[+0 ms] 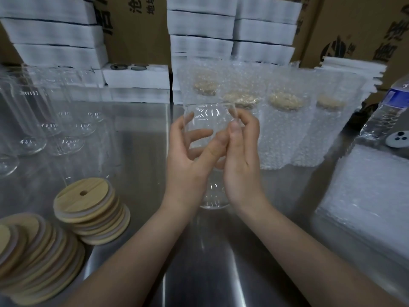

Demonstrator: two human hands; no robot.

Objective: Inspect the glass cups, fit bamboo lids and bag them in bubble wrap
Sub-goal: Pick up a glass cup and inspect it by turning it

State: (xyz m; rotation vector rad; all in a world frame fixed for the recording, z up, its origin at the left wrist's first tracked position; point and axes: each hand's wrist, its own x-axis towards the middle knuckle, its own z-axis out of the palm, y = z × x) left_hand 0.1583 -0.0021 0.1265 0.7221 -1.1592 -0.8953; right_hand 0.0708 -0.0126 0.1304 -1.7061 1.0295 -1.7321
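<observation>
I see clear tall glass cup (pixel 204 117) mid-frame, long axis 12 to 6, mouth at 12. Grip: left hand (pixel 188 160) wraps side, right hand (pixel 241 156) pinches rim. Stack of round bamboo lids (pixel 86 201) at 8, nearer left hand.

Tally from my seat: one clear glass cup (pixel 205 120) held up, four bubble-wrapped cups with bamboo lids (pixel 286 120), two stacks of round bamboo lids (pixel 88 202), one plastic water bottle (pixel 385 111). The bare empty glasses (pixel 33 120) on the left are too blurry to count.

Clear glass cup (pixel 209 156), tan bamboo lids (pixel 88 202), white bubbled wrap bags (pixel 285 134), grey steel table (pixel 141 138)
</observation>
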